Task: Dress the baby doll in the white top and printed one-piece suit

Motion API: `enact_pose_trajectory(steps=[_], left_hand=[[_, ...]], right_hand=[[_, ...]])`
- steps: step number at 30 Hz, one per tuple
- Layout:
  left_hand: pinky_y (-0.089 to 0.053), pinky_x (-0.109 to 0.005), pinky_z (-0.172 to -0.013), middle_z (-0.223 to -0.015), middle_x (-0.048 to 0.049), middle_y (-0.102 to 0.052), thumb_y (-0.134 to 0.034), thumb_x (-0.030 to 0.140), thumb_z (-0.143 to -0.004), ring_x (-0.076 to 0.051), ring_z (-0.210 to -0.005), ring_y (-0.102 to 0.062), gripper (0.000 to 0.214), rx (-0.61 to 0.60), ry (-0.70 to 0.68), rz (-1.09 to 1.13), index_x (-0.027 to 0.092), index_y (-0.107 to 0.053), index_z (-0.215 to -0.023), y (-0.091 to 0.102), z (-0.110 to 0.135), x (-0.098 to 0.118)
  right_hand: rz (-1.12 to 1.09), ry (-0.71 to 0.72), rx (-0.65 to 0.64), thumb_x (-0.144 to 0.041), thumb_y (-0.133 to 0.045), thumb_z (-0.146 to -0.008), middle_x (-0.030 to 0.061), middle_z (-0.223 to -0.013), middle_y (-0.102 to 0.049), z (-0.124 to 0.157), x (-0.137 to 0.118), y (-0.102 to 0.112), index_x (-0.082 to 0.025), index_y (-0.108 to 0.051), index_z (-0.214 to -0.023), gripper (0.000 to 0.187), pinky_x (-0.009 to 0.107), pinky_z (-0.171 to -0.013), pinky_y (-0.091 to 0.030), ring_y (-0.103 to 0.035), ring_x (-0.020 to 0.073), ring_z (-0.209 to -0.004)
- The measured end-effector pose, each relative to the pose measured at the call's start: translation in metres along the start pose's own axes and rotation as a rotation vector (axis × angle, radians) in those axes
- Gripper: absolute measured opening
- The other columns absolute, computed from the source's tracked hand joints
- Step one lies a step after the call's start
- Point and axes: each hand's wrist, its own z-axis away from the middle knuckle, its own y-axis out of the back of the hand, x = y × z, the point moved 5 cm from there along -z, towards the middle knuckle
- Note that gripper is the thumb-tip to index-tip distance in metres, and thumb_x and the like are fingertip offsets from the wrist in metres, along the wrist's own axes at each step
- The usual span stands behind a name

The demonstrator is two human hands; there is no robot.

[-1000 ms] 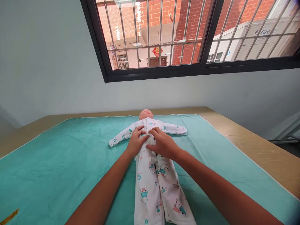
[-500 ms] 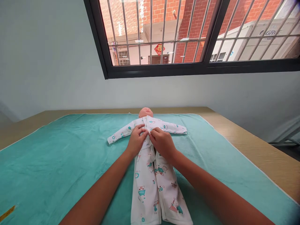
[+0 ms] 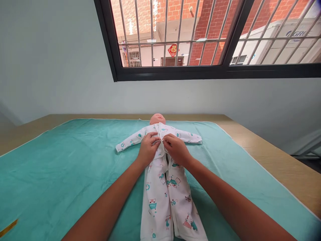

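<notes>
A baby doll lies on its back, dressed in a white baby romper with small coloured prints. Its sleeves spread out to both sides and its legs point toward me. At the chest, a thin white tie string shows between my hands. My left hand pinches one part of the string with thumb and forefinger. From the other side, my right hand pinches it too, fingers curled. Whether the string is knotted or looped is too small to tell.
Under the doll a teal cloth covers most of the wooden table. A barred window in a dark frame is set in the pale wall beyond. A yellow-brown strip shows at the lower left.
My hands have drawn slightly apart, and more of the white tie string shows between them. The whole view has shifted slightly; the doll lies as before.
</notes>
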Motion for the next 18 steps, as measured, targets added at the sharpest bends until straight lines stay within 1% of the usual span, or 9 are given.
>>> enact_pose_trajectory(steps=[4,7,9,12,13,15,18], left_hand=[[-0.039,-0.039,-0.107,-0.125,-0.0062,-0.059,-0.056,0.021,-0.086,-0.023,-0.118,-0.053,0.016,-0.014,-0.031,-0.029,0.022,-0.072,-0.089,0.002,-0.001,0.002],[-0.041,-0.041,-0.105,-0.123,-0.0065,-0.059,-0.054,0.021,-0.086,-0.023,-0.118,-0.052,0.018,-0.022,-0.051,-0.071,0.024,-0.072,-0.089,0.002,0.000,0.005],[-0.040,-0.042,-0.105,-0.123,-0.0056,-0.060,-0.053,0.018,-0.086,-0.023,-0.117,-0.052,0.022,-0.049,-0.101,-0.113,0.025,-0.073,-0.082,-0.003,0.002,0.010],[-0.032,-0.046,-0.110,-0.124,-0.0016,-0.062,-0.053,0.010,-0.080,-0.023,-0.118,-0.052,0.029,-0.085,-0.217,-0.187,0.024,-0.069,-0.060,-0.014,0.008,0.020],[-0.030,-0.047,-0.111,-0.124,-0.0005,-0.062,-0.053,0.009,-0.078,-0.023,-0.118,-0.051,0.030,-0.084,-0.243,-0.202,0.024,-0.067,-0.056,-0.017,0.010,0.022],[-0.031,-0.046,-0.110,-0.124,0.0002,-0.063,-0.051,0.007,-0.077,-0.023,-0.118,-0.052,0.030,-0.056,-0.251,-0.198,0.024,-0.066,-0.057,-0.019,0.012,0.025],[-0.038,-0.042,-0.104,-0.118,-0.0009,-0.066,-0.048,0.006,-0.077,-0.021,-0.114,-0.054,0.027,-0.033,-0.235,-0.157,0.023,-0.062,-0.061,-0.016,0.013,0.026]], right_hand=[[0.019,-0.071,0.018,-0.016,-0.046,-0.089,0.0020,-0.086,-0.063,-0.003,0.005,0.002,-0.019,-0.061,-0.077,0.020,0.026,-0.072,-0.039,-0.055,0.0142,-0.077],[-0.076,-0.060,-0.051,-0.019,-0.047,-0.088,0.0013,-0.085,-0.062,-0.006,0.008,0.002,-0.019,-0.061,-0.075,0.019,0.026,-0.071,-0.039,-0.054,0.0135,-0.075],[-0.133,-0.072,-0.076,-0.023,-0.049,-0.087,0.0004,-0.082,-0.060,-0.008,0.010,0.001,-0.019,-0.060,-0.072,0.019,0.025,-0.070,-0.039,-0.053,0.0132,-0.074],[-0.114,-0.165,-0.007,-0.028,-0.049,-0.086,-0.0016,-0.072,-0.055,-0.009,0.016,0.000,-0.019,-0.052,-0.065,0.023,0.025,-0.062,-0.035,-0.048,0.0126,-0.067],[-0.105,-0.200,0.017,-0.029,-0.049,-0.085,-0.0023,-0.069,-0.053,-0.009,0.018,-0.001,-0.019,-0.049,-0.064,0.024,0.025,-0.059,-0.033,-0.046,0.0124,-0.064],[-0.113,-0.242,0.033,-0.030,-0.049,-0.085,-0.0035,-0.064,-0.051,-0.008,0.020,-0.002,-0.020,-0.046,-0.063,0.024,0.025,-0.056,-0.031,-0.043,0.0121,-0.061],[-0.144,-0.247,0.028,-0.032,-0.051,-0.083,-0.0040,-0.062,-0.050,-0.006,0.021,-0.001,-0.020,-0.047,-0.064,0.023,0.025,-0.056,-0.031,-0.043,0.0122,-0.060]])
